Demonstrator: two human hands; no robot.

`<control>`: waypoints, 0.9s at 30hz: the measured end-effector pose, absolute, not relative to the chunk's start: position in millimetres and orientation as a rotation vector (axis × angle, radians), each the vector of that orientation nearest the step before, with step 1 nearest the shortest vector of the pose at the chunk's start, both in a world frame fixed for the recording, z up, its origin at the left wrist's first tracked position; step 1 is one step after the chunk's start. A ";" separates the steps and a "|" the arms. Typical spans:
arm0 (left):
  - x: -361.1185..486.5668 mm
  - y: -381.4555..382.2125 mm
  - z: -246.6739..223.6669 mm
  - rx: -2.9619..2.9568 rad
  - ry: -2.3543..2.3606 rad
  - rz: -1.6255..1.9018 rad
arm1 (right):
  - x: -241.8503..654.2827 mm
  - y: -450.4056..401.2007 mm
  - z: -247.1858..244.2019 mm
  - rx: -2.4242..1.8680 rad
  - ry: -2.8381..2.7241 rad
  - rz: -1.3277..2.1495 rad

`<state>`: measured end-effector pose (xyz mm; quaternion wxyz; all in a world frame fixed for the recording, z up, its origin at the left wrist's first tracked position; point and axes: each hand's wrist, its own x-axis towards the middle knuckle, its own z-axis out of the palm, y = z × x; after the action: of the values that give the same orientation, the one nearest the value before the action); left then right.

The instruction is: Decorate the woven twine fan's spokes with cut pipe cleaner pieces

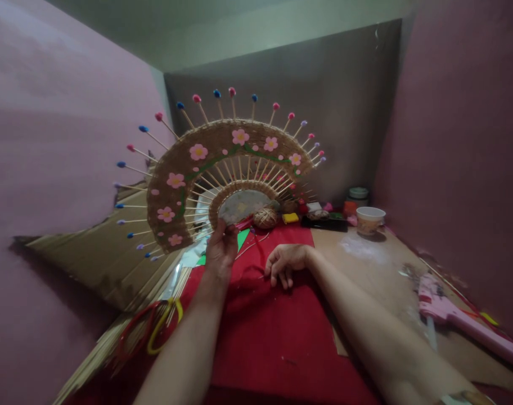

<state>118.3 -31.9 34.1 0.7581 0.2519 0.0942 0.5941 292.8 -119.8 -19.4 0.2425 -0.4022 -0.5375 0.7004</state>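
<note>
My left hand [223,244] is closed on the lower inner edge of a woven fan [214,149], holding it upright and tilted. The fan has a brown band painted with pink flowers and green vines, and thin sticks tipped with blue, pink and lilac beads. Its small inner arch frames a pale piece. To the right, my right hand [285,264] hovers low over the red cloth [277,326], apart from the fan. Its fingers are bent and loosely spread, with nothing visible in them.
Twine ball [265,217], yellow bundle [289,218], white cup [370,219] and jar [358,195] line the back. Pink glue gun [450,315] lies right on cardboard [361,287]. Left are scissors [166,326], long sticks [91,360] and a leaning cardboard sheet [88,253]. Walls flank both sides.
</note>
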 end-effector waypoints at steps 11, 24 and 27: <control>119.3 -31.7 32.7 0.494 0.186 1.257 | 289.7 -111.2 -22.8 -1.152 -1.254 1.264; 121.2 -39.0 41.0 0.499 0.200 1.282 | 259.5 -105.3 -27.9 -1.202 -1.382 1.288; 120.1 -37.6 41.9 0.497 0.194 1.285 | 261.2 -109.5 -25.2 -1.166 -1.386 1.362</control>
<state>120.1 -37.6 41.9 0.7676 0.2290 0.0894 0.5919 261.2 -109.5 -25.2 0.4239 -0.4662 -0.5537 0.5444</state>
